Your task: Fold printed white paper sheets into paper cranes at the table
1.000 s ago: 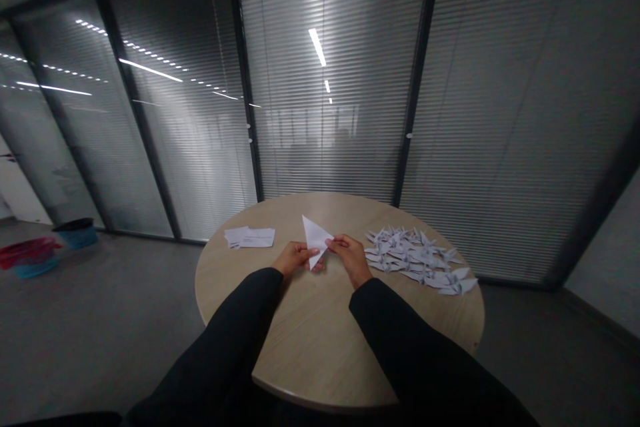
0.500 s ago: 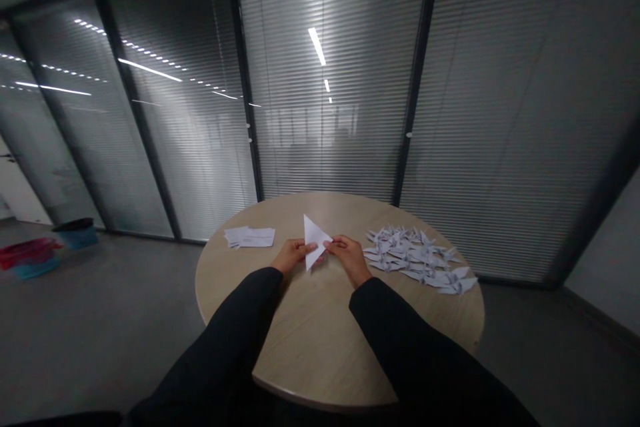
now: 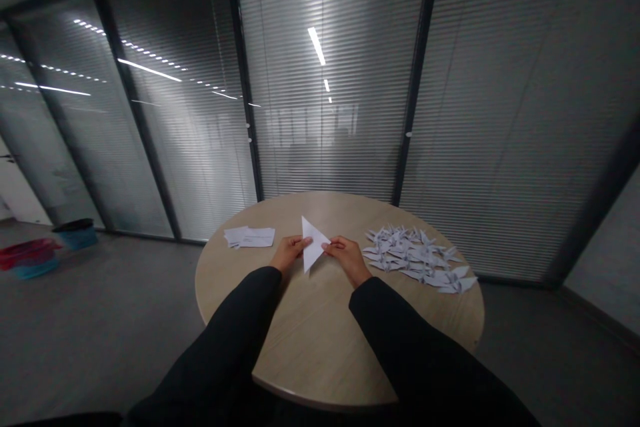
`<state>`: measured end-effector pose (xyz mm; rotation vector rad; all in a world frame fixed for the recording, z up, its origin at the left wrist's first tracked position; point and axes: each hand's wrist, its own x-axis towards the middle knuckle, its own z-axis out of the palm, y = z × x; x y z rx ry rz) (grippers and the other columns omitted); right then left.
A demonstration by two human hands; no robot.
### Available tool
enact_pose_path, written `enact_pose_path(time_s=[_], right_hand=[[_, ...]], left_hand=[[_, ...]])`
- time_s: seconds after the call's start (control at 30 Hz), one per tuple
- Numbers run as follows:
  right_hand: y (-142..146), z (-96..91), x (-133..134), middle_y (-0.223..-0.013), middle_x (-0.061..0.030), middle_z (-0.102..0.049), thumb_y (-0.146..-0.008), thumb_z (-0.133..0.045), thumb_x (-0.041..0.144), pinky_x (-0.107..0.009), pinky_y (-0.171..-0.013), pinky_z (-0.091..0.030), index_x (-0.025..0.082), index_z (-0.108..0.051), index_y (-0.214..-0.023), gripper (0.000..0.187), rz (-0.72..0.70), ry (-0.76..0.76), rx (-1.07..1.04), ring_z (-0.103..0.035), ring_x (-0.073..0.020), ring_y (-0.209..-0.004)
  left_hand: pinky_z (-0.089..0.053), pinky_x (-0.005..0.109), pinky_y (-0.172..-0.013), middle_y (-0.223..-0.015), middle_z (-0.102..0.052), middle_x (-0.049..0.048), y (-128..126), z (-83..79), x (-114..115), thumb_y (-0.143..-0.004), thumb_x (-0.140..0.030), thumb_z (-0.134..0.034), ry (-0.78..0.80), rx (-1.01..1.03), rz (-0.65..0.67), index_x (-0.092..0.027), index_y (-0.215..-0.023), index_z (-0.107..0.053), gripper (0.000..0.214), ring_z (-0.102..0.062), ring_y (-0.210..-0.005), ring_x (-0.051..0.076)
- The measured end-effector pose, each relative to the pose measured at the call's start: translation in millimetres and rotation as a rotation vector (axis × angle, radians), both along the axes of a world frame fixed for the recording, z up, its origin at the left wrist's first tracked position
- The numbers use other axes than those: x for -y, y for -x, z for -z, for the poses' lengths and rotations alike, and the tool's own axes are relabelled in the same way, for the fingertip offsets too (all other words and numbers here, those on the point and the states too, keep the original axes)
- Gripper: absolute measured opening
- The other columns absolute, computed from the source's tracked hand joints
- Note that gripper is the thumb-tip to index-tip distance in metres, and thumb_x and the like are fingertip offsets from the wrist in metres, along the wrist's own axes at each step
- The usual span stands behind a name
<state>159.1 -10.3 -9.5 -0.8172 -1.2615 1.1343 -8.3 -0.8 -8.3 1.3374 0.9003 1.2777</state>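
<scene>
A white paper folded into a triangle is held just above the round wooden table, near its middle. My left hand pinches its left edge, fingers closed on the paper. My right hand pinches its right corner, also closed on it. Both arms wear black sleeves. One point of the triangle aims up and away from me, another down toward the table.
Several folded white paper cranes lie spread on the table's right side. A small stack of flat white sheets lies at the left back. Glass walls with blinds stand behind. Coloured bins sit on the floor far left.
The triangle has been pressed flatter and shifted slightly left and back, and both hands have moved a little away from me with it.
</scene>
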Motion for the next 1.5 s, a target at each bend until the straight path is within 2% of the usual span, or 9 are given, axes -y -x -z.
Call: enact_pose_path(time_s=[0.17,0.4,0.9,1.13,1.27,1.4,1.5], right_hand=[[0.0,1.5,-2.1,-0.061,-0.0028,-0.066,-0.048,-0.08,0.039,-0.03,-0.064,-0.048,0.015,-0.063,-0.065,0.034,-0.001,0.01,-0.001,-0.06,-0.0156,-0.058],[0.1,3.5,-2.2,-0.061,-0.0021,-0.066,-0.05,-0.079,0.037,-0.028,-0.062,-0.047,0.015,-0.064,-0.067,0.031,-0.046,0.007,0.027,-0.059,-0.0142,-0.057],[0.4,3.0,0.9,-0.058,-0.0012,-0.065,-0.051,-0.078,0.037,-0.027,-0.06,-0.045,0.015,-0.064,-0.066,0.03,-0.083,0.018,0.102,-0.059,-0.0142,-0.055],[1.0,3.8,1.7,-0.058,-0.002,-0.065,-0.051,-0.077,0.039,-0.026,-0.058,-0.044,0.014,-0.063,-0.065,0.031,-0.129,0.002,0.149,-0.058,-0.0139,-0.055],[1.9,5.8,0.2,-0.057,-0.0007,-0.065,-0.052,-0.076,0.036,-0.025,-0.057,-0.042,0.014,-0.063,-0.065,0.029,-0.145,0.005,0.168,-0.057,-0.0128,-0.053],[1.3,6.6,-0.8,-0.058,-0.0003,-0.065,-0.053,-0.076,0.036,-0.025,-0.057,-0.041,0.014,-0.063,-0.067,0.029,-0.144,0.002,0.166,-0.057,-0.0122,-0.053],[1.8,7.8,-1.0,-0.058,-0.0004,-0.065,-0.052,-0.076,0.036,-0.025,-0.057,-0.042,0.014,-0.063,-0.066,0.03,-0.154,0.013,0.172,-0.057,-0.0125,-0.053]], left_hand=[[-0.04,0.024,-0.053,-0.058,-0.063,0.0059,0.3,1.1,-1.1,-0.057,-0.048,-0.074,-0.021,-0.019,-0.021,-0.009,-0.067,-0.067,0.041,-0.057,-0.058,0.016],[-0.041,0.025,-0.057,-0.066,-0.065,0.0064,3.2,3.2,-7.1,-0.058,-0.048,-0.073,-0.045,0.042,-0.031,-0.009,-0.075,-0.068,0.042,-0.057,-0.058,0.014],[-0.039,0.024,-0.053,-0.055,-0.059,0.0021,3.5,-3.7,-2.8,-0.058,-0.049,-0.073,-0.091,0.053,-0.128,-0.01,-0.063,-0.064,0.04,-0.052,-0.051,0.011],[-0.046,0.028,-0.063,-0.071,-0.068,0.0097,3.7,-5.4,-2.7,-0.059,-0.053,-0.071,-0.088,0.149,-0.15,-0.01,-0.077,-0.068,0.047,-0.061,-0.063,0.017],[-0.045,0.027,-0.061,-0.071,-0.069,0.0098,4.7,-5.8,-2.2,-0.059,-0.053,-0.071,-0.108,0.132,-0.186,-0.01,-0.075,-0.068,0.047,-0.061,-0.06,0.016],[-0.046,0.029,-0.063,-0.071,-0.069,0.0105,3.7,-7.3,-0.5,-0.062,-0.055,-0.068,-0.081,0.175,-0.164,-0.01,-0.08,-0.068,0.049,-0.062,-0.062,0.018],[-0.045,0.027,-0.057,-0.067,-0.068,0.0099,4.6,-8.1,-0.6,-0.062,-0.059,-0.065,-0.088,0.134,-0.193,-0.01,-0.071,-0.067,0.049,-0.06,-0.057,0.016]])
